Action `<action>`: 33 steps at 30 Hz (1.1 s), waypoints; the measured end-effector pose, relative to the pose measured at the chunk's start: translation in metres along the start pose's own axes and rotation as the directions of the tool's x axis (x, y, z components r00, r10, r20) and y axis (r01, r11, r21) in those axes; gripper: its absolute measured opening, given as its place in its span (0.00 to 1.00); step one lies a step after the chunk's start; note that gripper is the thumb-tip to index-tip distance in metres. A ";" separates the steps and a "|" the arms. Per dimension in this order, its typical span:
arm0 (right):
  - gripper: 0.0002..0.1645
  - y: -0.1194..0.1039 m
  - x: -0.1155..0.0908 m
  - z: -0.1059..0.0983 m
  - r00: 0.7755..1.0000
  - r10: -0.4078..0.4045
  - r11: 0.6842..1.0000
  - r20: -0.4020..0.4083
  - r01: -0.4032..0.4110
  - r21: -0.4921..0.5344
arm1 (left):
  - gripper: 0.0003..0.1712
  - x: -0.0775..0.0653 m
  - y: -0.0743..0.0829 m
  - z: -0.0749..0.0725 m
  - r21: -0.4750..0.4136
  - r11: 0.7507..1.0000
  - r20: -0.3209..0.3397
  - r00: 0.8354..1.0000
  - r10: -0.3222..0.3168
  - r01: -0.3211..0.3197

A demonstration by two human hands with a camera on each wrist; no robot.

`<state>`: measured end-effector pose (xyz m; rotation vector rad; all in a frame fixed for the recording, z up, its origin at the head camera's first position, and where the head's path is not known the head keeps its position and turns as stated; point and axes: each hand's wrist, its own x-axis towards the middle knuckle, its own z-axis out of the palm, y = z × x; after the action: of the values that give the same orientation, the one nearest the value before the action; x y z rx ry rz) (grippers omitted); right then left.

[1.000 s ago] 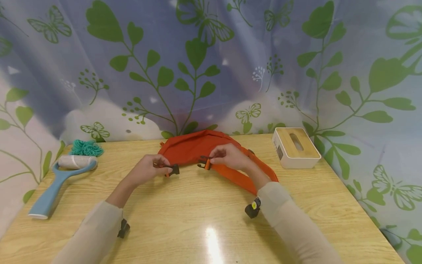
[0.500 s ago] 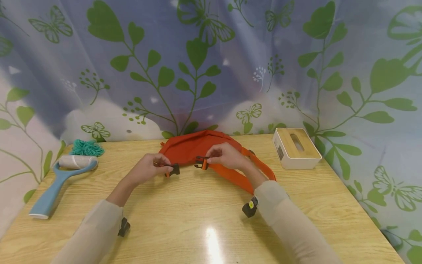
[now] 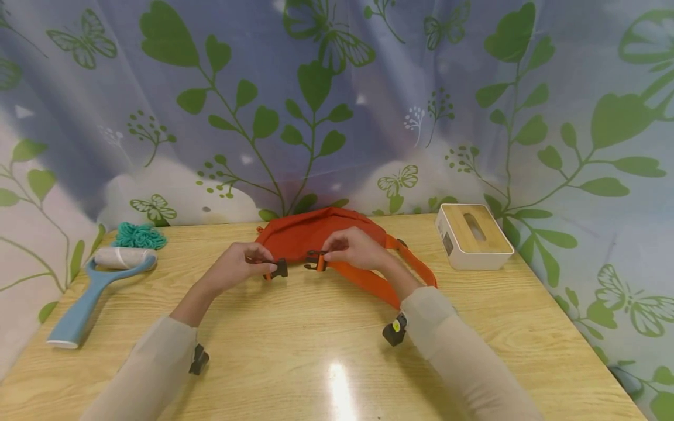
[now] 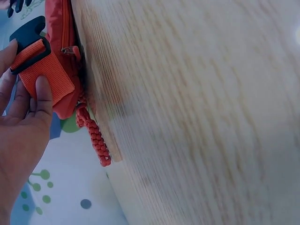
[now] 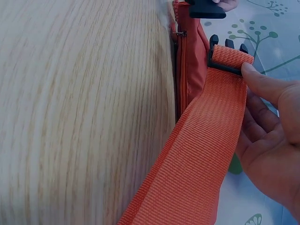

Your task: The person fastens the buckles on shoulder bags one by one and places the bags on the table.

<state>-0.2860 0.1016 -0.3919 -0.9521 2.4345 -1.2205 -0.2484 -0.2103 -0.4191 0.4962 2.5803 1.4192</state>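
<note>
An orange-red waist bag (image 3: 310, 231) lies at the back of the table, its zip and braided cord (image 4: 96, 138) showing in the left wrist view. My left hand (image 3: 239, 268) pinches the bag's short strap at the black socket half of a buckle (image 4: 29, 35). My right hand (image 3: 355, 250) pinches the pronged half of the buckle (image 5: 229, 54) between thumb and fingers, with the wide orange strap (image 5: 197, 140) trailing from it toward the right forearm. The two buckle halves face each other with a small gap between them, in front of the bag.
A blue-handled lint roller (image 3: 95, 286) and a bundle of teal yarn (image 3: 139, 235) lie at the left of the wooden table (image 3: 284, 351). A white tissue box with a wooden lid (image 3: 474, 237) stands at the back right. A patterned curtain (image 3: 337, 117) hangs behind.
My right hand has moved left with the pronged buckle half, narrowing the gap to the socket half. The strap has shifted along with it. My left hand has barely moved.
</note>
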 end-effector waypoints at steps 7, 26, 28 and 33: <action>0.06 -0.006 0.004 0.003 1.000 -0.002 1.000 0.001 0.002 -0.012 | 0.13 0.000 0.002 -0.001 0.008 1.000 -0.001 1.000 -0.024 0.024; 0.07 -0.012 0.014 0.019 1.000 0.024 0.999 0.013 -0.024 -0.024 | 0.16 0.001 0.004 -0.002 0.017 0.998 -0.009 0.998 -0.060 0.060; 0.07 -0.012 0.015 0.021 1.000 0.029 0.999 0.012 -0.028 -0.031 | 0.15 0.002 0.003 -0.001 0.021 0.998 -0.010 0.998 -0.058 0.058; 0.06 -0.011 0.017 0.024 1.000 0.018 0.999 0.003 -0.018 -0.037 | 0.15 0.002 0.002 -0.001 0.027 0.998 -0.006 0.999 -0.053 0.053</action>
<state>-0.2820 0.0703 -0.3968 -0.9396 2.4653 -1.1709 -0.2503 -0.2090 -0.4166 0.4252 2.6003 1.3723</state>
